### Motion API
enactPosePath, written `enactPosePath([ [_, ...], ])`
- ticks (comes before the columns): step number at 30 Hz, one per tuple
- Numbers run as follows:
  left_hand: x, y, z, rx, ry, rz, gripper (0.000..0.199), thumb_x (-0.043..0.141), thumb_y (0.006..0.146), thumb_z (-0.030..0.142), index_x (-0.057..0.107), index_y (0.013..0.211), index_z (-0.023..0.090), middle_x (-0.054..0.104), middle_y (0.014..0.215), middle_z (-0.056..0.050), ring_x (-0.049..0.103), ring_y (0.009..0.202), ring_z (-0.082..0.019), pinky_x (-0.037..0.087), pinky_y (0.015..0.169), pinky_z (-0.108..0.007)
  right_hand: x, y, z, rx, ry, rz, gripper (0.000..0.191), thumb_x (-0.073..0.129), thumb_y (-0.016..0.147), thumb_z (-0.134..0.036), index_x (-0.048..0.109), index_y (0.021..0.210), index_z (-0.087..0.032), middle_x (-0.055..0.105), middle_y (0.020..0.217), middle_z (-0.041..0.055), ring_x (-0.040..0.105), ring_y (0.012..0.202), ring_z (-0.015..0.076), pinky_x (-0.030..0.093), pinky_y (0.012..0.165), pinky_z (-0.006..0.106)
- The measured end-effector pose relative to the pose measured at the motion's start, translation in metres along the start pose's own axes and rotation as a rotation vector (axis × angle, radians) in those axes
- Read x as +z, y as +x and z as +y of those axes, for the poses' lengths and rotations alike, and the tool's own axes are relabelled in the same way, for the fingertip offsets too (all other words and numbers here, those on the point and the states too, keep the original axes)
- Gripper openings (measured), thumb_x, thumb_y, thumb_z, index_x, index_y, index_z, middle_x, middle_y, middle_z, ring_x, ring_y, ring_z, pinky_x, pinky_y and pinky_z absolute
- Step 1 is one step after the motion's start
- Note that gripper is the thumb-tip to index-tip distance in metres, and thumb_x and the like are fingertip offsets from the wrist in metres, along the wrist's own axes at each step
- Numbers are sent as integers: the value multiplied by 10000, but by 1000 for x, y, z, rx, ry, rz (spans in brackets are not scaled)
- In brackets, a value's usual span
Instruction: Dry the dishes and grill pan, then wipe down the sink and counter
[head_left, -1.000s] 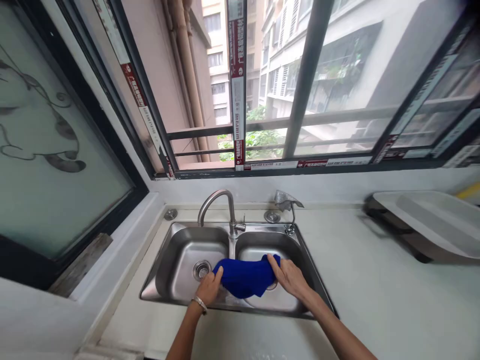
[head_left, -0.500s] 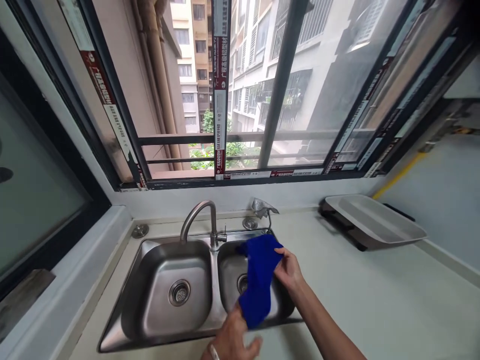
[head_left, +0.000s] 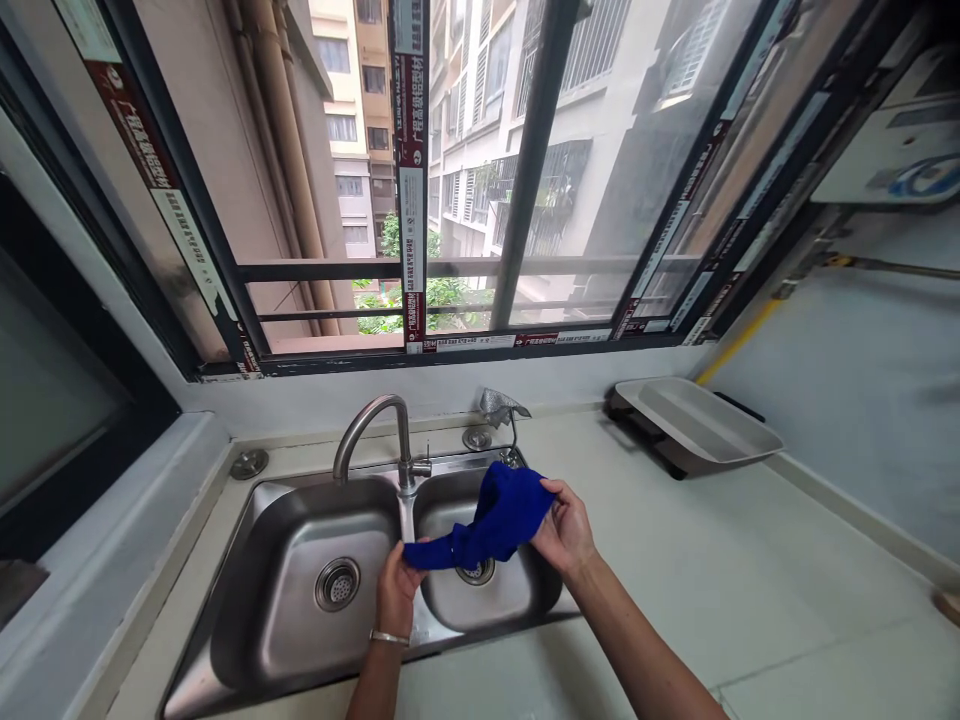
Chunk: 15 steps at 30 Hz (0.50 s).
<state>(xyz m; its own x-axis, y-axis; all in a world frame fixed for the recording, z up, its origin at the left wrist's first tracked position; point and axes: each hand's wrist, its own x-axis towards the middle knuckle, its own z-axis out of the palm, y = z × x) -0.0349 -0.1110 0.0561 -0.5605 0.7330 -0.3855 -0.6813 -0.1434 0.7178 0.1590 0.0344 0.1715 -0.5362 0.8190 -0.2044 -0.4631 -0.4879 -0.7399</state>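
A blue cloth [head_left: 499, 520] is stretched between my two hands above the right basin of a steel double sink [head_left: 407, 520]. My left hand [head_left: 399, 585], with a bracelet at its wrist, pinches the cloth's narrow left end near the divider. At the cloth's right edge my right hand [head_left: 564, 525] grips it between thumb and fingers. The cloth partly covers the right drain [head_left: 477, 573]. Behind the sink's middle rises a curved metal faucet [head_left: 405, 430].
A grey tray [head_left: 701, 420] sits on dark supports at the counter's back right. A silvery cloth [head_left: 501, 405] hangs on a small stand behind the sink. Drain covers [head_left: 249, 463] rest at the back edge. The window [head_left: 450, 345] rises behind.
My left hand has moved up and left and taken hold of the cloth's end. The cloth, hanging down before, now stretches sideways. The view has shifted slightly right.
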Motion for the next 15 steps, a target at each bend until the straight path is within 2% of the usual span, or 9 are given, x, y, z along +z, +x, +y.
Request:
enactPosePath([
  [3,-2,-18,-6,-27,64,-99,355,752,659,474,718,714,124,770,799,-117,714,830,-271,568,781,-383,-2,-1,-6,1,26,-16,180,609,703,-348,710,775,-217,751,767,35,698,884,265,529,846,403],
  [6,-7,-36,-12,-3,84,-163,386,720,695,492,740,760,112,771,839,-113,696,872,-254,538,826,-360,-7,-1,-8,8,27,-6,193,597,701,-319,714,808,-210,749,785,36,694,852,254,532,830,397],
  [8,-10,-43,-13,20,75,-205,347,701,723,478,713,728,132,766,835,-102,688,867,-234,523,808,-334,-12,2,-7,12,-8,12,134,592,663,-273,687,737,-213,727,717,22,686,775,238,533,819,394],
  [10,-12,-45,-13,-5,95,-294,305,698,735,463,652,712,162,758,800,-87,690,810,-225,513,746,-324,-16,5,-5,17,-55,12,62,578,606,-210,629,640,-218,684,631,3,665,697,219,534,814,394],
  [13,-14,-43,-10,-113,207,-387,327,711,735,481,615,851,191,767,862,-97,707,765,-241,520,737,-362,-16,6,-2,16,-88,-6,115,548,533,-139,588,609,-216,667,621,-3,658,704,216,539,811,398],
  [15,-10,-40,-7,-96,297,-393,404,704,749,511,643,983,187,756,1028,-137,713,898,-272,520,833,-402,-11,3,-2,28,-74,-26,167,544,517,-130,611,649,-208,689,669,10,671,770,234,540,813,402],
])
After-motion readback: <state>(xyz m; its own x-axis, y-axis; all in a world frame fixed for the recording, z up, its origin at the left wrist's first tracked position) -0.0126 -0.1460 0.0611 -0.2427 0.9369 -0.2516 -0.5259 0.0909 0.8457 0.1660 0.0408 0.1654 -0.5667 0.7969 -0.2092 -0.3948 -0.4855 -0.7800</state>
